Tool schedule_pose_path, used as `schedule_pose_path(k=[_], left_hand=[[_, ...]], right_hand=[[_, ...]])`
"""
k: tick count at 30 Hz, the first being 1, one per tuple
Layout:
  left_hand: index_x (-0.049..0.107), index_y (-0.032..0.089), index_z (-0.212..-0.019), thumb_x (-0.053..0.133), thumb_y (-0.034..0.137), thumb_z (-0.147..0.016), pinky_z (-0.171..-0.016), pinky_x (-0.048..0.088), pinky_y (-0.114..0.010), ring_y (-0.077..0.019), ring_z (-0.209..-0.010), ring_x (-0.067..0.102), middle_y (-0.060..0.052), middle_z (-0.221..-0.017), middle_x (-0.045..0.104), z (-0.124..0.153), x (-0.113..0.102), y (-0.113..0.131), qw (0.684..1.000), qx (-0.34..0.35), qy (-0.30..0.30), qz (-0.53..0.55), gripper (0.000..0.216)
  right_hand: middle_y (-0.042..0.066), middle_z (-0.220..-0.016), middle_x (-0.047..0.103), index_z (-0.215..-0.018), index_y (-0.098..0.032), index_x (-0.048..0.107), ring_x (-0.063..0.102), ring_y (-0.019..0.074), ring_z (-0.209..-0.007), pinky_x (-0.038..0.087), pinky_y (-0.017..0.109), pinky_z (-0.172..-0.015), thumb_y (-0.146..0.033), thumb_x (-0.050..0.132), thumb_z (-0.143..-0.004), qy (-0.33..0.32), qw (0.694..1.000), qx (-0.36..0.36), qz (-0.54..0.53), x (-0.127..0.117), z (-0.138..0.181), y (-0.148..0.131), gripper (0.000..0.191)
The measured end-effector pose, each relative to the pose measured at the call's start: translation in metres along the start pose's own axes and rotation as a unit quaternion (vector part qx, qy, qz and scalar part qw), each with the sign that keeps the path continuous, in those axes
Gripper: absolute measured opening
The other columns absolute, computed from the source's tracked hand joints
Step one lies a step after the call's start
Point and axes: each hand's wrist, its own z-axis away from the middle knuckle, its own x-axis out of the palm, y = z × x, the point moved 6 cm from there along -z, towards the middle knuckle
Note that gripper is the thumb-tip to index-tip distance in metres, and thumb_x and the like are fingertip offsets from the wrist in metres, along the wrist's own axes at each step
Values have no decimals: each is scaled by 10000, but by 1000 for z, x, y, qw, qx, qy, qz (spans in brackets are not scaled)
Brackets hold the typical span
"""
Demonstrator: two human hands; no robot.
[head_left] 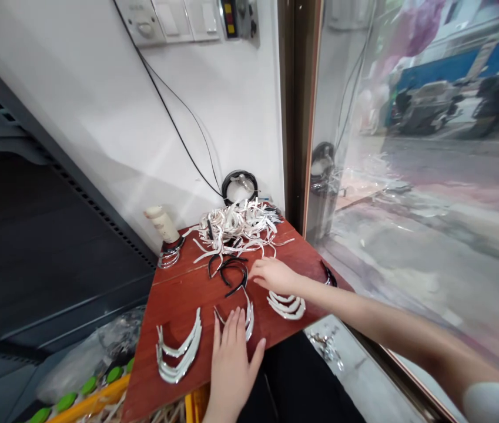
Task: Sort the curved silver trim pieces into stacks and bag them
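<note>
My left hand [234, 355] lies over the front of the red-brown board [205, 282], fingers stretched and thumb apart. Its fingertips cover part of a small set of curved silvery strips [249, 320]. Farther back, my right hand [274, 275] hovers low beside a few curved black strips [235, 273], fingers loosely bent and nothing visible in them. Below that wrist sits a nested group of silvery crescent strips [287, 306]. Another nested group [176, 355] lies at the board's front left. Behind them is a tangled heap of pale and silvery strips [240, 226].
A cream-coloured bottle [162, 225] stands at the back left, with curved strips [170, 255] near it. A coil of black cable [240, 187] leans on the wall. To the right is a glass pane [408, 194]; dark shelving [46, 229] stands left. Yellow crates [93, 405] sit below.
</note>
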Motion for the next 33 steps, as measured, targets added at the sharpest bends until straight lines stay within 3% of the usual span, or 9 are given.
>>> schedule_pose_path(k=[3, 7, 11, 14, 18, 23, 26, 30, 33], left_hand=[[373, 151, -1444, 500, 409, -915, -1139, 327, -489, -242, -1357, 439, -95, -1457, 496, 6, 1, 2, 999, -19, 28, -13, 602], [353, 271, -1460, 482, 376, -926, -1201, 141, -519, -219, -1380, 403, -25, -1497, 450, 8, -1, 6, 999, -28, 23, -5, 560], [411, 283, -1426, 505, 411, -902, -1218, 49, -487, -208, -1367, 417, -13, -1467, 487, 9, -4, 4, 997, -57, 41, 31, 548], [410, 260, -1426, 509, 409, -896, -1216, 31, -491, -220, -1376, 404, -37, -1474, 475, 8, -3, 4, 998, -50, 34, 31, 559], [432, 233, -1401, 534, 401, -876, -1209, 62, -521, -247, -1360, 419, -79, -1462, 476, 8, -3, 1, 997, -47, 39, 47, 561], [498, 178, -1312, 587, 331, -839, -1189, 157, -556, -275, -1304, 459, -138, -1369, 526, 9, -9, 2, 987, -46, 110, 105, 505], [519, 161, -1274, 586, 244, -838, -1186, 177, -555, -264, -1283, 472, -141, -1294, 573, 2, -13, 28, 980, -13, 136, 147, 448], [562, 209, -1215, 560, 200, -854, -1208, 166, -487, -207, -1239, 520, -71, -1242, 637, -25, -11, 94, 971, 71, 100, 208, 360], [578, 208, -1210, 512, 221, -891, -1210, 166, -460, -190, -1218, 543, -32, -1245, 655, -53, 1, 135, 968, 77, 74, 227, 327]], right_hand=[[63, -1062, 671, -1066, -235, 713, 587, 216, -1023, 404, 340, -915, -212, 554, -938, -4, 999, 22, 36, 15, -31, -5, 205], [80, -1041, 666, -1023, -203, 716, 585, 229, -1035, 405, 332, -911, -279, 621, -901, -3, 997, 64, 48, 29, -65, 3, 172], [80, -942, 690, -882, -178, 738, 622, 226, -943, 429, 299, -823, -262, 662, -852, -16, 993, 108, 52, 37, -81, 14, 117], [74, -950, 704, -862, -181, 742, 627, 212, -950, 427, 274, -807, -307, 642, -869, -15, 990, 131, 50, 31, -84, 19, 160], [24, -951, 721, -884, -209, 717, 641, 173, -907, 420, 232, -731, -331, 605, -879, -25, 987, 154, 43, -1, -80, 32, 166], [11, -887, 720, -917, -219, 666, 646, 177, -805, 391, 225, -632, -328, 660, -792, -49, 973, 215, 66, -62, -33, 76, 166], [60, -930, 716, -1056, -210, 626, 650, 219, -799, 400, 254, -640, -338, 648, -793, -51, 953, 282, 101, -83, 21, 107, 293], [84, -906, 724, -1035, -214, 663, 663, 237, -805, 420, 278, -668, -313, 585, -845, -80, 933, 328, 125, -74, 79, 127, 228], [84, -874, 728, -904, -224, 729, 665, 238, -821, 433, 291, -697, -367, 561, -878, -114, 936, 311, 118, -58, 96, 128, 222]])
